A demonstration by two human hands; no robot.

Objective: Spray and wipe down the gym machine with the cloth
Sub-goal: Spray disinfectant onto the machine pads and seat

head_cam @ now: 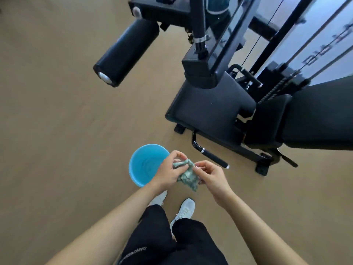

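Cloth: crumpled green patterned cloth [186,175], bunched up and held in the air between both hands, near centre.
Left hand: left hand [170,172] pinches the cloth's upper left edge, fingers curled round it.
Right hand: right hand [210,177] pinches the right edge, thumb and fingertips closed on the fabric.
Machine: black gym machine [200,69] stands far and right of the cloth. Its black padded seat [210,111] is the nearest surface and lies closer to the right hand.
Bucket: round light-blue plastic bucket [142,165] on the tan floor [66,131], just left of the hands.
Spray: no bottle in view.

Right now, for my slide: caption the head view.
Left hand and right hand hold a green cloth near a blue bucket, black gym machine ahead.
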